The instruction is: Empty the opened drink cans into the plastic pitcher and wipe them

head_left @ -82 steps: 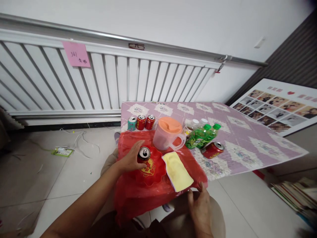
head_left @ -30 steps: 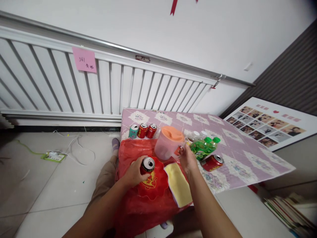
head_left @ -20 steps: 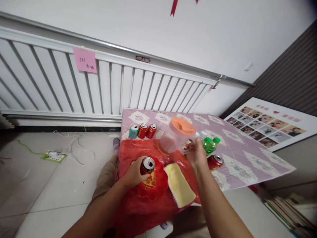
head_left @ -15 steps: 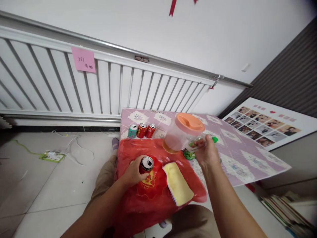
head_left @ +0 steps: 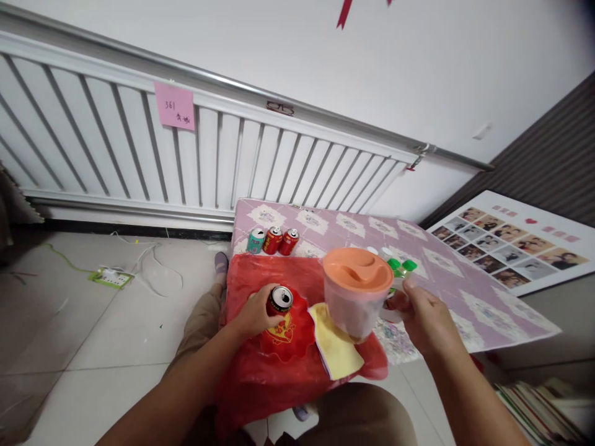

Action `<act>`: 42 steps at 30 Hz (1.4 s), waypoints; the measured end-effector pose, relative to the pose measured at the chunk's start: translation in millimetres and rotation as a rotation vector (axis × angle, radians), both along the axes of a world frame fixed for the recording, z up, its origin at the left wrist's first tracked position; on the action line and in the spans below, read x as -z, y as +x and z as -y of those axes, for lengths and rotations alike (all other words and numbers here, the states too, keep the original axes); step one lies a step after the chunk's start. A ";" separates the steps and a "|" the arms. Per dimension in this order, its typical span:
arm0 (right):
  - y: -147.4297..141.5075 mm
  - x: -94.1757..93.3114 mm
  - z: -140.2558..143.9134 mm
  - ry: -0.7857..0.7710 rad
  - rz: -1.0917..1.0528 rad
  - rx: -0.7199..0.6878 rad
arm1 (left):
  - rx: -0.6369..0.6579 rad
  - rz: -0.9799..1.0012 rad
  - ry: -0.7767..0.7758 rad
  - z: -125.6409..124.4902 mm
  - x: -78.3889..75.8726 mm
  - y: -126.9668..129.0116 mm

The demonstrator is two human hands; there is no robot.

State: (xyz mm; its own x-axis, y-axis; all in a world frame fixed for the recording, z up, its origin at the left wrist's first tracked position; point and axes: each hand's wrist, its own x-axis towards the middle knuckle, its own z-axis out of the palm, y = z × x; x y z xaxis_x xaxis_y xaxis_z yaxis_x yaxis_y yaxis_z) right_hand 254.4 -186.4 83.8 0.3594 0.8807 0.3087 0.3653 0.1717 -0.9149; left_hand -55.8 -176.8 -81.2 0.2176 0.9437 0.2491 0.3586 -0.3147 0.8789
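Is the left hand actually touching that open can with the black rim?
Touching: the head view shows the left hand curled around the can, with the thumb against its near side.

The single camera is worn on the person's head and looks forward and steeply down past the lap (head_left: 362, 415). The left forearm (head_left: 186, 378) and right forearm (head_left: 474, 384) run in from the bottom edge, nearest the camera. The pitcher (head_left: 351, 306), close by, is seen from above. Beyond, the cloth-covered table (head_left: 353, 226) stretches toward the radiator (head_left: 227, 167), which slants down rightward; the photo board (head_left: 509, 241) stands farther off at right.
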 end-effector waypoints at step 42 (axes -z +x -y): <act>-58.4 -26.3 2.9 -0.188 0.631 -0.147 | -0.033 0.025 0.010 1.1 2.5 1.1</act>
State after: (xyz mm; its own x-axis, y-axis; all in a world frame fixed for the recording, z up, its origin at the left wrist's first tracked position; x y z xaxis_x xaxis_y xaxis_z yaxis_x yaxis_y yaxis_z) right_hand 196.1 -189.2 110.1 0.0328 0.9658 0.2573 0.8249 0.1193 -0.5526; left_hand -54.7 -177.8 -83.7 0.1797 0.9478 0.2633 0.3474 -0.3115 0.8844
